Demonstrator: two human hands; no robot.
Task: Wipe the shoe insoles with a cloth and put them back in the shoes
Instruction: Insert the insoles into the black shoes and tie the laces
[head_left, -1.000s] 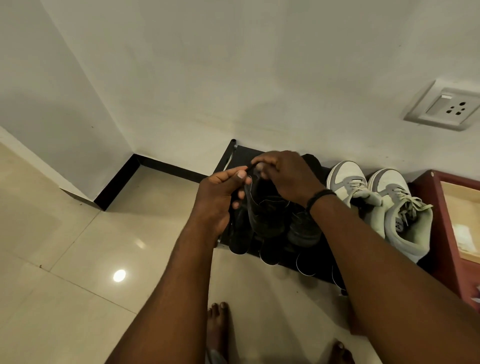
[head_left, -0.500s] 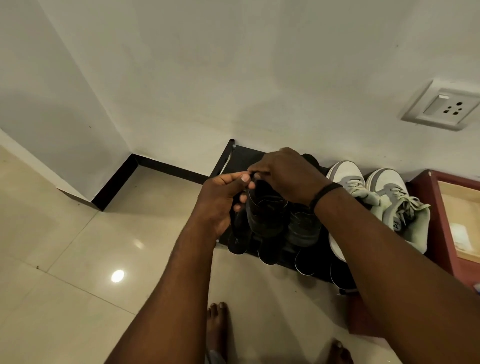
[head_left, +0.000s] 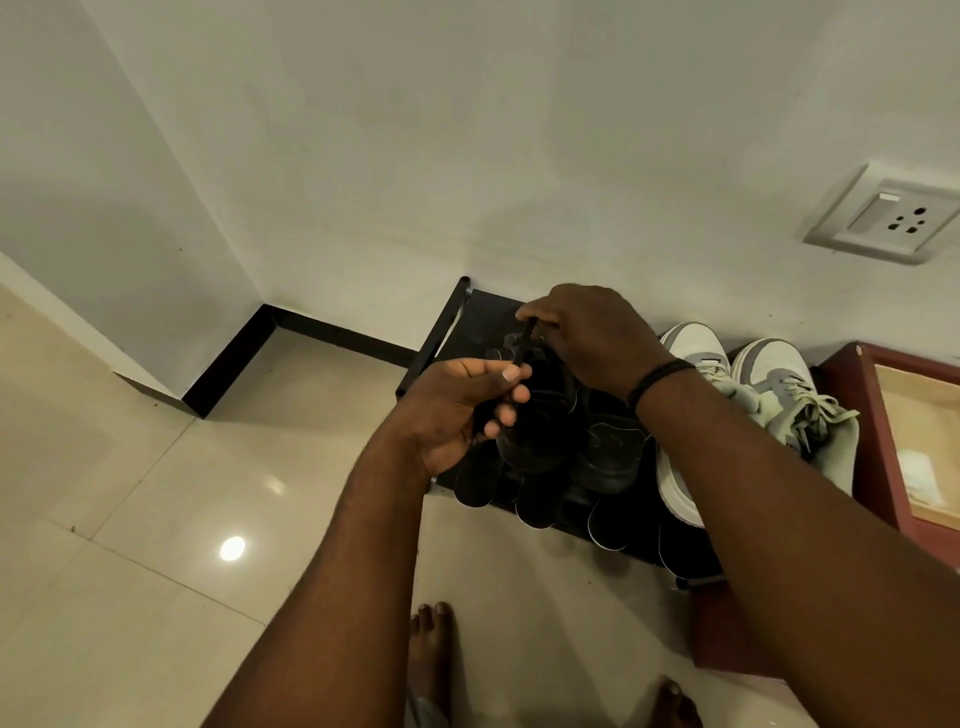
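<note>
the left hand (head_left: 457, 410) is gripping a black shoe (head_left: 540, 426) above the black rack (head_left: 457, 332), fingers curled around it. the right hand (head_left: 592, 338) is pinching a thin dark strip (head_left: 523, 343) at the shoe's opening; insole or lace, i cannot tell. grey sneakers (head_left: 769, 405) are standing beside the rack's right end.

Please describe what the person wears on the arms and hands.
Both forearms are bare, with no sleeves in view. The right hand has a thin black band around its wrist. The left hand shows no ring, watch or glove, and its thumbnail is short.
</note>
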